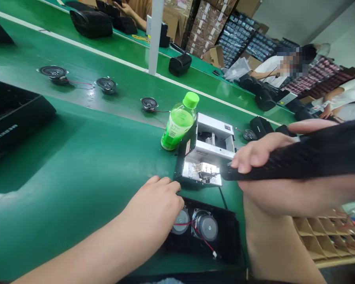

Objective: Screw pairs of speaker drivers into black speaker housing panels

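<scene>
My left hand (155, 201) lies over the top edge of a black speaker panel (225, 236), with its fingertips close to a metal fixture (204, 152). Two round speaker drivers (205, 225) with red wires sit in the panel, partly under that hand. My right hand (263, 157) grips a black ribbed electric screwdriver (301, 161), whose front end points left at the fixture's lit lower part. The screwdriver's tip is hard to make out. A green-capped plastic bottle of green drink (179, 122) stands just left of the fixture.
A green workbench belt (77, 157) carries several loose speaker drivers and a black speaker housing (12, 118) at left. A cardboard divider tray (325, 236) sits at lower right. A white post, a second bench, stacked boxes and co-workers lie beyond.
</scene>
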Demonstrator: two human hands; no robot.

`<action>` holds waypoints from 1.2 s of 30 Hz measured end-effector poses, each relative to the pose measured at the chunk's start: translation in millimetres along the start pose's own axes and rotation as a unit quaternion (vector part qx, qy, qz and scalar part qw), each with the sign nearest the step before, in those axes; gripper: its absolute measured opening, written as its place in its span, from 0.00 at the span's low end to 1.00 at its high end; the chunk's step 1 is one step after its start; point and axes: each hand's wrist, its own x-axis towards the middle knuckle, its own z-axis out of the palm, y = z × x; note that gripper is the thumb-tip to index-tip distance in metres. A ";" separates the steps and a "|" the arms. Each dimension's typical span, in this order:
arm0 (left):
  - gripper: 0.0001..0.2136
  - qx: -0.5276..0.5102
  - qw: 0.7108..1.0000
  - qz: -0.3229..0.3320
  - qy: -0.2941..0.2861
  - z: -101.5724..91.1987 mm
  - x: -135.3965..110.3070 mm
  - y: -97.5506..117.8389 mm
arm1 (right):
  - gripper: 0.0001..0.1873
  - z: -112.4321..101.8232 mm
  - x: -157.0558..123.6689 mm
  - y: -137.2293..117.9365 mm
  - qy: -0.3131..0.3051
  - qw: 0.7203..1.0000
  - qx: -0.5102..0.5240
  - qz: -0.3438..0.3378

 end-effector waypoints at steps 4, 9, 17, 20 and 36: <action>0.11 -0.006 0.999 0.004 0.037 8.8 -3.0 -3.9 | 0.34 -1.8 -3.9 12.0 0.004 1.000 0.004 0.018; 0.11 -0.088 0.966 0.054 0.237 -8.2 -15.8 -7.3 | 0.35 -14.5 -8.1 20.5 0.030 0.997 0.012 0.064; 0.17 0.128 0.912 0.007 0.389 -68.5 48.2 9.7 | 0.39 -12.6 -18.0 17.7 -0.018 0.999 0.032 0.021; 0.20 0.118 0.903 0.019 0.413 -58.5 40.8 1.9 | 0.39 -15.3 -13.7 7.4 -0.036 0.998 0.014 -0.057; 0.52 -0.205 0.945 -0.063 0.245 115.3 -75.4 -22.5 | 0.44 15.2 15.1 34.3 0.063 0.997 -0.037 -0.028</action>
